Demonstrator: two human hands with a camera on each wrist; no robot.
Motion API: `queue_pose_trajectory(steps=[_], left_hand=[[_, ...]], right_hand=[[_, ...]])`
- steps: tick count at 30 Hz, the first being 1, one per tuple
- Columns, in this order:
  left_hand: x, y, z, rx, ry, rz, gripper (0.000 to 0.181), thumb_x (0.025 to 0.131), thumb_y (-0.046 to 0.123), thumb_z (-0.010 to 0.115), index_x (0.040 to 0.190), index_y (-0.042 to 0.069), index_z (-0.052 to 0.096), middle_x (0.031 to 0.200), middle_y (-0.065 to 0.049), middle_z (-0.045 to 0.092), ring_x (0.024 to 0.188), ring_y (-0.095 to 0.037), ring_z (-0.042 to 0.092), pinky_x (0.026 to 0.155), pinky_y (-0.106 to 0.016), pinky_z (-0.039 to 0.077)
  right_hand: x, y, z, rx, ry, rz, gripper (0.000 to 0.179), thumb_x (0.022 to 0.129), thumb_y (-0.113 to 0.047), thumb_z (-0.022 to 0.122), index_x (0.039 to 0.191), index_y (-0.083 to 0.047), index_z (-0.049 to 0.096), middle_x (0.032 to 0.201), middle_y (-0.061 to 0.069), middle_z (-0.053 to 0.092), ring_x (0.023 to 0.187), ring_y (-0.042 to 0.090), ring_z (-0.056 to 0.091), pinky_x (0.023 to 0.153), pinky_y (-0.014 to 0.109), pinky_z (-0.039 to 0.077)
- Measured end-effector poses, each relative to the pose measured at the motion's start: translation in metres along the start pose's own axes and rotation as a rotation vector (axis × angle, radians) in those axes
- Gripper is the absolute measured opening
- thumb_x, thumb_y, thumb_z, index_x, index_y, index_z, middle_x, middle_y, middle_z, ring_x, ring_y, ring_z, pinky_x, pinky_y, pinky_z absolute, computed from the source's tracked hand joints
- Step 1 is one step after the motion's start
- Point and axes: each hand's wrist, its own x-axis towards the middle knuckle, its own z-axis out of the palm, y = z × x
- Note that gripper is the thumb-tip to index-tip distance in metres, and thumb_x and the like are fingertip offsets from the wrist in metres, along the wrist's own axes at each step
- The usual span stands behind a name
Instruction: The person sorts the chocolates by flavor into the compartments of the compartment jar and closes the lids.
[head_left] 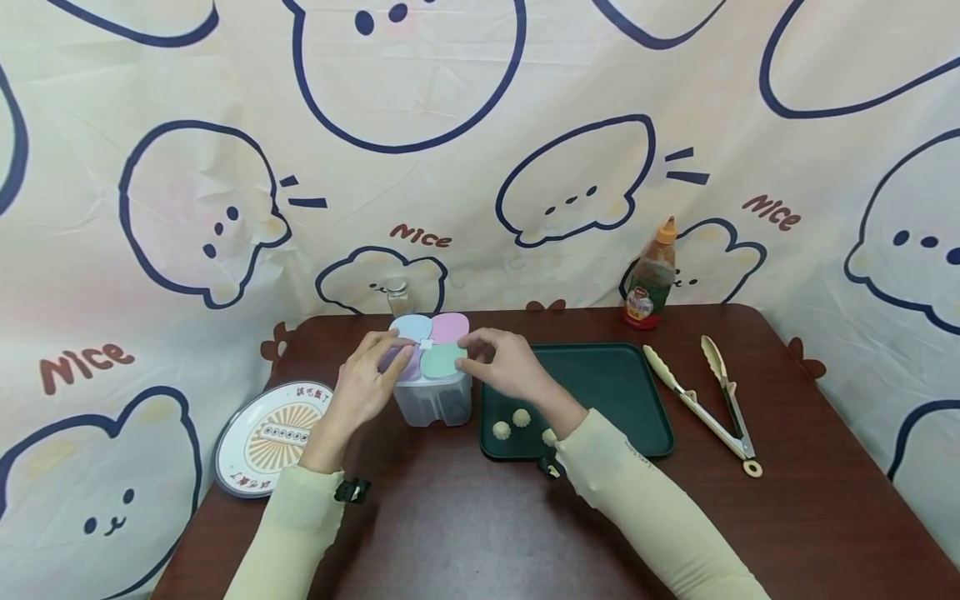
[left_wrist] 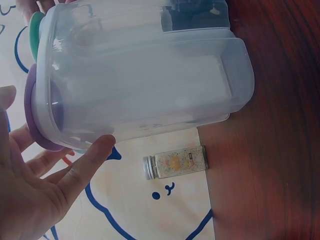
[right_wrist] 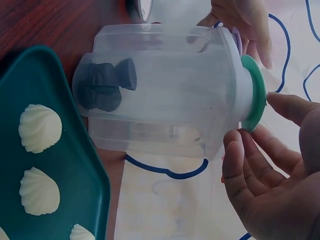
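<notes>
A clear plastic storage box (head_left: 433, 402) stands on the table, topped with blue, pink, purple and green lids. My right hand (head_left: 504, 362) is at its right side, pinching the edge of the green lid (right_wrist: 257, 92) between thumb and fingers. The green lid sits at the white rim (right_wrist: 239, 85). My left hand (head_left: 363, 377) spreads its fingers around the purple lid (left_wrist: 36, 110) at the box's left side, one finger along the wall just below the rim. A dark shape (right_wrist: 106, 85) shows through the box wall.
Right of the box lies a dark green tray (head_left: 600, 375) with several cream, ridged pieces (head_left: 521, 417). Tongs (head_left: 708, 408) lie beyond it, and a sauce bottle (head_left: 649, 283) stands behind. A round printed plate (head_left: 273, 442) lies left, and a small glass jar (left_wrist: 180, 162) stands behind the box.
</notes>
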Motion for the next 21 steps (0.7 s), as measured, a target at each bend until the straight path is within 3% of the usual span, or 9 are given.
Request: queue_pose_trajectory(steps=[8,21], left_hand=[[0.0001,-0.002,0.0016,0.004,0.005,0.0,0.053,0.102,0.058,0.041,0.128,0.019,0.065,0.149,-0.009,0.05,0.137,-0.036,0.049,0.109,-0.065,0.037],[-0.0002,-0.001,0.0013,-0.005,0.008,0.004,0.052,0.102,0.057,0.042,0.128,0.019,0.066,0.149,-0.01,0.05,0.135,-0.037,0.049,0.108,-0.065,0.038]], right_hand=[[-0.0016,-0.0012,0.0042,-0.029,0.011,0.032,0.036,0.086,-0.035,0.077,0.117,-0.016,0.071,0.107,0.009,0.07,0.084,0.013,0.061,0.063,0.025,0.049],[-0.0044,-0.0011,0.0053,-0.041,0.044,0.06,0.039,0.084,-0.04,0.079,0.117,-0.021,0.072,0.104,0.002,0.07,0.088,0.015,0.063,0.069,0.028,0.049]])
